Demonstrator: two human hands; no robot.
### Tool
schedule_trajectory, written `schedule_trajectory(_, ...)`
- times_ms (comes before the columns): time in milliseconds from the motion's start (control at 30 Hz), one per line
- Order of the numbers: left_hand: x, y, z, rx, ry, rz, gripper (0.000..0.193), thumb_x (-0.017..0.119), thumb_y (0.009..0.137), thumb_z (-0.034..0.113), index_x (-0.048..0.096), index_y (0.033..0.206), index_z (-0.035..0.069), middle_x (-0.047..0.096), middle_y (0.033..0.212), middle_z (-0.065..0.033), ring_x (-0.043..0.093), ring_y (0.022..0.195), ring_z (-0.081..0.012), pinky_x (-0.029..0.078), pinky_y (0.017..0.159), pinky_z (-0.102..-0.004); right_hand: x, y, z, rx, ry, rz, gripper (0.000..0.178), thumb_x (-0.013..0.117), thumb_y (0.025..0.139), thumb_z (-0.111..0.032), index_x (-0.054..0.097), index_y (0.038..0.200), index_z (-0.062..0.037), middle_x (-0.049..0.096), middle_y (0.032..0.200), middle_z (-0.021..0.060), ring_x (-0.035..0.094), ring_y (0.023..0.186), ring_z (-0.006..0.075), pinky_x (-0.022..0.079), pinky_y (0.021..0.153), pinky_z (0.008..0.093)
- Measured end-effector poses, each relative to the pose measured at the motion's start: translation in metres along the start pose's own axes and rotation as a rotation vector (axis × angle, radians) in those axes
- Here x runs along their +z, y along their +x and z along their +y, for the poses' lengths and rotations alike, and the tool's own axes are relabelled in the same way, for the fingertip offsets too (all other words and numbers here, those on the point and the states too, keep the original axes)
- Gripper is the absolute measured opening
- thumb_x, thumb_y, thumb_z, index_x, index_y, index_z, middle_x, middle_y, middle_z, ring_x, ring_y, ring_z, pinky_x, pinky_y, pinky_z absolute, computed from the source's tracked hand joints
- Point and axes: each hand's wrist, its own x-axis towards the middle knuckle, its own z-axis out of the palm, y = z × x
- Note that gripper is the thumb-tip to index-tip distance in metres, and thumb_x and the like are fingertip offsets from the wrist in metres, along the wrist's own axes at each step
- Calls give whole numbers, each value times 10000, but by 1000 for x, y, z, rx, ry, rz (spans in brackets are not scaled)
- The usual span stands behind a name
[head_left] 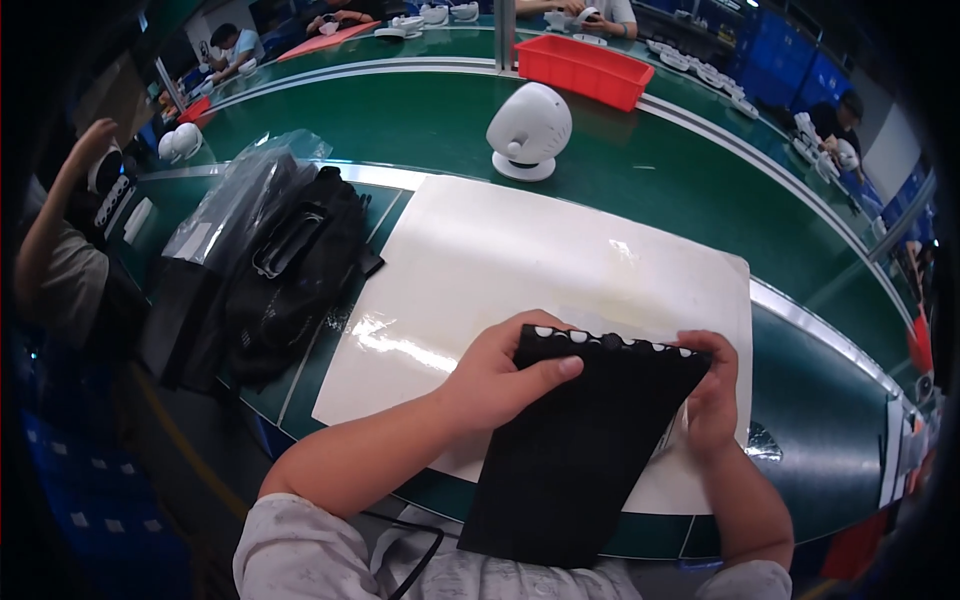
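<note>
Between my hands is a black flat sheet or sleeve (580, 460) with a row of white and dark round spots along its far edge; what exactly it is I cannot make out. Its near end reaches down to my lap. My left hand (505, 375) grips the far left corner, thumb on top. At the far right corner, my right hand (712, 395) is closed round the edge, its fingers partly behind the sheet. Under them lies a glossy white mat (480, 260) on the green bench.
Left of the mat lie a black mesh bag (300, 285) and clear plastic bags (245, 195). A white rounded device on a round base (528, 130) stands beyond the mat, near a red bin (585, 72). A person's raised arm (62, 185) is at far left; others work beyond.
</note>
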Motion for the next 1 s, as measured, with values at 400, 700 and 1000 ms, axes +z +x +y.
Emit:
schedule_trajectory(400,-36,-3,25,7,-384,-146,204,644,729,63,561,912,30,580,846,-48,533,807,-114,406,758,-252,65,169,33,276,-888,-560,447,428,864,-297,392,1226,-38,374,1277,159,343,1191,275,262,981,321)
schedule_trajectory(700,-43,3,25,-11,-326,-252,193,642,745,67,555,913,29,581,829,-33,528,780,-79,408,726,-219,100,221,89,246,-1406,-169,482,506,806,-348,437,1185,-58,430,1212,190,413,1107,341,343,918,348)
schedule_trajectory(1000,-39,-2,29,-32,-373,-181,224,662,704,69,547,891,26,581,825,-44,540,783,-108,428,710,-249,43,146,-25,-31,-719,297,188,525,840,-210,542,841,-22,537,602,71,524,569,133,397,544,245)
